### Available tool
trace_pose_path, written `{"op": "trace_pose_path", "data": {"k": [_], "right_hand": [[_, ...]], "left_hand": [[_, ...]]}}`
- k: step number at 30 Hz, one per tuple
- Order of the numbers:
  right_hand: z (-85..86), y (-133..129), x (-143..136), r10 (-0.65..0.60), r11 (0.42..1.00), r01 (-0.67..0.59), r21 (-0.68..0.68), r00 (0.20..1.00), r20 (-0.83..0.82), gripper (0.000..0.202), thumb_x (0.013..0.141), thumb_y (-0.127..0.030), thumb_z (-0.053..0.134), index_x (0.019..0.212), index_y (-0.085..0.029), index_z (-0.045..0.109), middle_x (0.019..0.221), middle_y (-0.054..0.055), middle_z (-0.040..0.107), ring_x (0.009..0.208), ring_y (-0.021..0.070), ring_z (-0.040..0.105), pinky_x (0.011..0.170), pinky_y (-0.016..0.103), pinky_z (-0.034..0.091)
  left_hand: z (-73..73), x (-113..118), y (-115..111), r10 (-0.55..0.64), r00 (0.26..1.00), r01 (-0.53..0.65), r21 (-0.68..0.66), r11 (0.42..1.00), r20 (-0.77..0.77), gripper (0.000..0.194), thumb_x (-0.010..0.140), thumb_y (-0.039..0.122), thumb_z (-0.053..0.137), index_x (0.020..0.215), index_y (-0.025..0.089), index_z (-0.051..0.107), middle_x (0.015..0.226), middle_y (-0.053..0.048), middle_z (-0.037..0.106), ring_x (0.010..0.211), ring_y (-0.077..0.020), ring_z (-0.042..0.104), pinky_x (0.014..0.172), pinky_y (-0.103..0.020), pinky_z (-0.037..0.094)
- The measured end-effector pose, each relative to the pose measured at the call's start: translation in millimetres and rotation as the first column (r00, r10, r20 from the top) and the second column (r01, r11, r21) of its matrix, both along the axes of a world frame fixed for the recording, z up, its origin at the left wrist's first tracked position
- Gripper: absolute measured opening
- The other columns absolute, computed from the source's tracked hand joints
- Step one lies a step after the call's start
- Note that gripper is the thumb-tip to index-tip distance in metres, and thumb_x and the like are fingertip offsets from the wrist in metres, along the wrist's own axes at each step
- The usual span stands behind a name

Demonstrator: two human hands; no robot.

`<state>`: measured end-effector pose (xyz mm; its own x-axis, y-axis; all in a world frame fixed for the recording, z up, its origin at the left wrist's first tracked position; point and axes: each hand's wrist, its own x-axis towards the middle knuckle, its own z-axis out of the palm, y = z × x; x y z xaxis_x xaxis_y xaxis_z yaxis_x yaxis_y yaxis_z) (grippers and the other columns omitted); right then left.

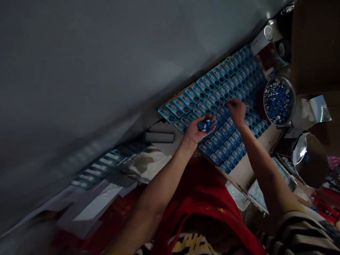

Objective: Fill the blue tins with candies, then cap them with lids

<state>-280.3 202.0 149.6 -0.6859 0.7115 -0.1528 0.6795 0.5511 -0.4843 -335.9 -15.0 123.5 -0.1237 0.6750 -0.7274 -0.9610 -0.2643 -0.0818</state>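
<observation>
Palm up and slightly cupped, my left hand [198, 130] holds several small blue round discs [205, 126], some showing white or silvery sides. My right hand [237, 109] is above the rows of cards, thumb and fingers pinched together; whatever is between the fingertips is too small to make out. Beneath both hands lie many blue printed cards [195, 95] in slanted rows on a board. Cards in the far rows show a dark round spot, while those in the near rows [230, 164] carry a blue disc.
A round metal bowl [280, 101] of blue and white discs stands right of the cards. A grey wall [92, 63] runs along the far left side. Nearer right are a shiny round metal dish [310, 159] and a tray of small pieces [257, 194]. White papers [97, 202] lie lower left.
</observation>
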Motion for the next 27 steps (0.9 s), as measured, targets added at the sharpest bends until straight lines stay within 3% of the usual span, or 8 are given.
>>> {"op": "trace_pose_path", "data": {"k": [3, 7, 13, 16, 20, 23, 27], "right_hand": [[-11.4, 18, -35, 0.163, 0.973, -0.189, 0.132, 0.969, 0.185, 0.028, 0.096, -0.018, 0.058, 0.112, -0.019, 0.08, 0.119, 0.012, 0.082, 0.115, 0.0275, 0.072, 0.106, 0.04, 0.054], [-19.0, 24, -52, 0.267, 0.933, -0.329, 0.143, 0.903, 0.338, 0.024, 0.095, -0.016, 0.059, 0.11, -0.02, 0.078, 0.122, 0.012, 0.079, 0.117, 0.0302, 0.069, 0.104, 0.041, 0.053], [-31.0, 49, -69, 0.216, 0.951, -0.285, 0.117, 0.887, 0.408, 0.012, 0.092, -0.03, 0.077, 0.1, -0.021, 0.078, 0.097, 0.008, 0.077, 0.108, 0.0329, 0.073, 0.099, 0.049, 0.058], [-31.1, 54, -80, 0.232, 0.942, -0.311, 0.124, 0.874, 0.428, 0.016, 0.089, -0.032, 0.084, 0.099, -0.02, 0.078, 0.097, 0.007, 0.078, 0.108, 0.033, 0.076, 0.097, 0.048, 0.059], [-8.4, 36, -77, 0.219, 0.932, -0.335, 0.135, 0.821, 0.527, 0.023, 0.091, -0.027, 0.083, 0.112, -0.019, 0.078, 0.109, 0.012, 0.083, 0.111, 0.0334, 0.078, 0.096, 0.043, 0.058], [13.1, 9, -58, 0.209, 0.954, -0.277, 0.117, 0.889, 0.407, 0.02, 0.099, -0.033, 0.074, 0.113, -0.02, 0.078, 0.106, 0.01, 0.083, 0.107, 0.03, 0.077, 0.094, 0.038, 0.056], [26.5, -33, -23, 0.246, 0.969, -0.234, -0.077, 0.926, 0.286, 0.025, 0.101, -0.046, 0.071, 0.097, -0.023, 0.08, 0.092, 0.005, 0.081, 0.097, 0.0276, 0.076, 0.087, 0.036, 0.056]], "left_hand": [[-3.6, -12, 6, -0.003, 1.0, 0.004, 0.031, 1.0, -0.028, 0.024, 0.106, 0.024, 0.057, 0.115, 0.014, 0.078, 0.116, -0.013, 0.085, 0.112, -0.0281, 0.083, 0.102, -0.044, 0.067], [-5.8, -20, 14, 0.003, 1.0, -0.002, 0.036, 0.999, -0.023, 0.031, 0.107, 0.026, 0.056, 0.126, 0.014, 0.078, 0.119, -0.013, 0.086, 0.112, -0.0287, 0.083, 0.101, -0.044, 0.067], [-12.2, -21, 17, 0.007, 1.0, -0.007, 0.061, 0.998, 0.002, 0.04, 0.109, 0.03, 0.056, 0.141, 0.013, 0.075, 0.124, -0.015, 0.085, 0.115, -0.0305, 0.083, 0.1, -0.043, 0.067], [-14.0, -19, 17, 0.002, 0.999, 0.0, 0.088, 0.996, -0.032, 0.041, 0.109, 0.03, 0.056, 0.14, 0.012, 0.075, 0.129, -0.016, 0.084, 0.12, -0.0307, 0.082, 0.101, -0.042, 0.066], [-7.4, -14, 14, -0.006, 0.999, 0.009, 0.065, 0.998, -0.052, 0.038, 0.11, 0.029, 0.053, 0.133, 0.013, 0.079, 0.131, -0.015, 0.084, 0.122, -0.0304, 0.081, 0.101, -0.041, 0.066], [-3.5, -11, 12, -0.013, 0.998, 0.017, 0.058, 0.998, -0.063, 0.036, 0.109, 0.028, 0.054, 0.13, 0.015, 0.08, 0.129, -0.014, 0.084, 0.124, -0.0311, 0.08, 0.106, -0.044, 0.065], [-5.6, -6, 16, 0.04, 0.999, -0.041, -0.025, 0.999, -0.025, 0.026, 0.106, 0.025, 0.061, 0.12, 0.015, 0.081, 0.112, -0.013, 0.087, 0.119, -0.03, 0.081, 0.113, -0.049, 0.062]]}}
